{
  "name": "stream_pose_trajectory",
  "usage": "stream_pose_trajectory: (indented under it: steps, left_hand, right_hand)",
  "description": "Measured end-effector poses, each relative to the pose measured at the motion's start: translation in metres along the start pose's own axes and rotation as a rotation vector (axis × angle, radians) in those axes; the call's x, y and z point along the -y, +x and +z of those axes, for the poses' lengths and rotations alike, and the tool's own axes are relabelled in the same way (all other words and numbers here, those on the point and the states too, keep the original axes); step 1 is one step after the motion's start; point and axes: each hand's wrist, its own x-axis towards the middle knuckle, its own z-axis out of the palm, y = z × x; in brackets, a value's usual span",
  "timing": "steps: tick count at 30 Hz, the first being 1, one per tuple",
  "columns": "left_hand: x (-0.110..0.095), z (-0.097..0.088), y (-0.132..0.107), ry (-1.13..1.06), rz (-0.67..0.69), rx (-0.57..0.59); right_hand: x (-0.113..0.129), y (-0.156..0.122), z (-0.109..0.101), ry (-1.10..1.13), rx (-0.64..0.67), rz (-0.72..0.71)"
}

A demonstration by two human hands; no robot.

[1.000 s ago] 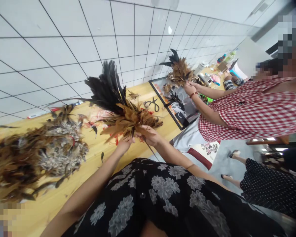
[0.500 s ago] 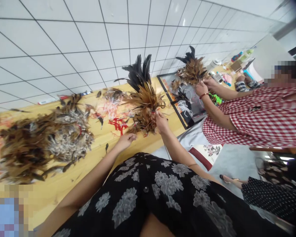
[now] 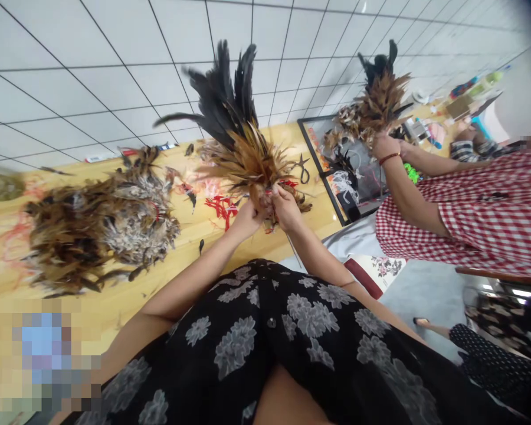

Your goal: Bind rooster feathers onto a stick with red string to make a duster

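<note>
A bundle of brown and black feathers (image 3: 252,159) stands upright in front of me, its long black plumes against the wall. My left hand (image 3: 251,215) grips its base from the left, with fingers closed. On the other side, my right hand (image 3: 284,206) pinches the base near a bit of red tie. The fingertips of both hands nearly meet there, partly hidden by feathers. Red strips (image 3: 222,208) lie on the table just left of the bundle. Behind it to the right rests a pair of dark scissors (image 3: 302,170).
A large heap of brown and grey feathers (image 3: 66,236) covers the table's left part. At right, a co-worker in a checked shirt (image 3: 482,212) holds a similar feather bundle (image 3: 383,103) over a black-framed tray (image 3: 323,183). A tiled wall (image 3: 115,77) borders the table's back.
My left hand has come up to the bundle's base and closed on it. The bundle has been lifted and turned a little to the left. The scissors have come into sight.
</note>
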Motion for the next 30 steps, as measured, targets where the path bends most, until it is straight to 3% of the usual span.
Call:
stream_pose_trajectory:
  steps: [4,7,14,17,21,30]
  left_hand:
    - [-0.004,-0.012,-0.015,0.105,0.011,-0.104]
    - [-0.009,-0.020,-0.023,0.169,0.049,-0.111]
    - [-0.020,-0.019,-0.029,0.209,0.130,-0.066]
    - [-0.019,-0.021,-0.030,0.219,0.152,-0.076]
    - [-0.009,-0.040,-0.031,0.305,0.115,-0.069]
    - [0.004,-0.086,-0.026,0.687,0.308,0.184]
  right_hand:
    - [-0.009,0.008,-0.001,-0.169,-0.145,-0.081]
    - [-0.013,0.010,-0.002,-0.354,-0.197,-0.077]
    - [-0.007,-0.001,0.008,-0.924,-0.135,-0.002]
    - [-0.008,-0.006,0.011,-1.186,-0.065,-0.057]
    - [-0.009,-0.007,0.007,-1.403,0.091,-0.196]
    - [-0.009,-0.019,-0.018,-1.484,0.483,-0.245]
